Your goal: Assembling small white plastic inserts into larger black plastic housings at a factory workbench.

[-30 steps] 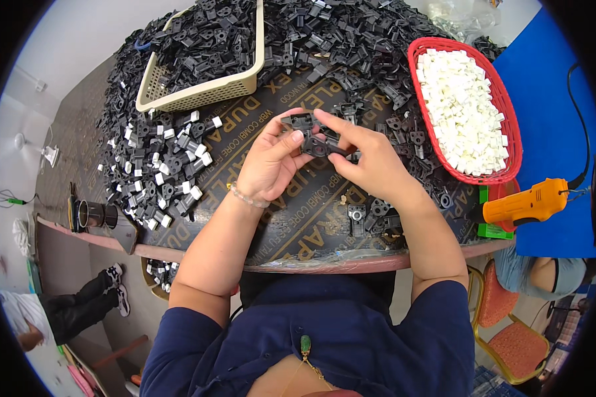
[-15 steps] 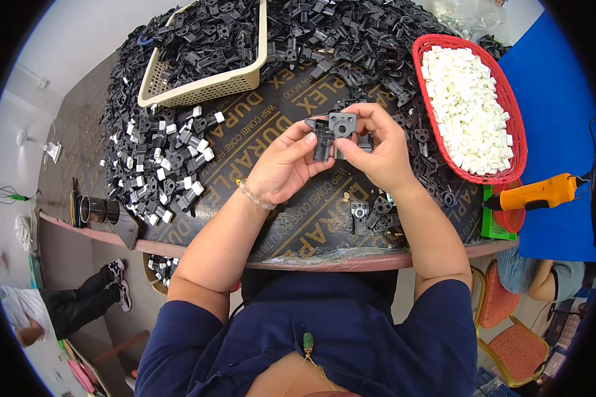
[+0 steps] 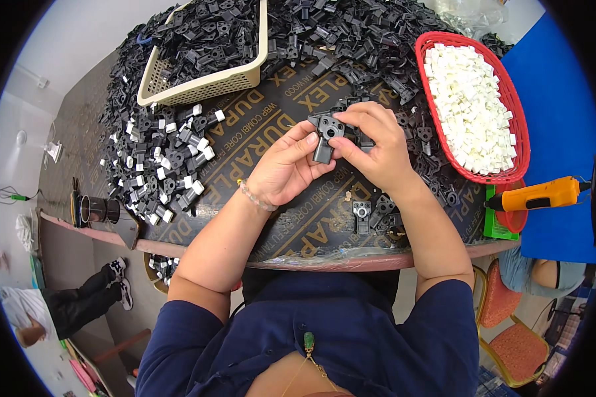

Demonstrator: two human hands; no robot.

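In front of me, over the table, my left hand (image 3: 289, 161) pinches a black plastic housing (image 3: 322, 151) with a holed square plate at its top. The fingers of my right hand (image 3: 381, 144) close on the upper right of this same plate, thumb at its edge. Whether one or two pieces overlap between my fingers is hard to make out. Just beyond and beneath my right hand lie more black housings (image 3: 425, 134). Two or so housings (image 3: 362, 215) rest on the table below my right wrist.
A beige basket (image 3: 198, 94) and a large heap (image 3: 351, 40) hold black housings. White-capped housings (image 3: 172, 155) are spread at the left. A red basket (image 3: 520, 142) holds small white pieces (image 3: 469, 109). An orange power tool (image 3: 540, 195) lies at the right, near a green box (image 3: 496, 225).
My right hand has brought its housing leftward against the one in my left hand, so the holed plate now covers it. My left hand stays nearly still.
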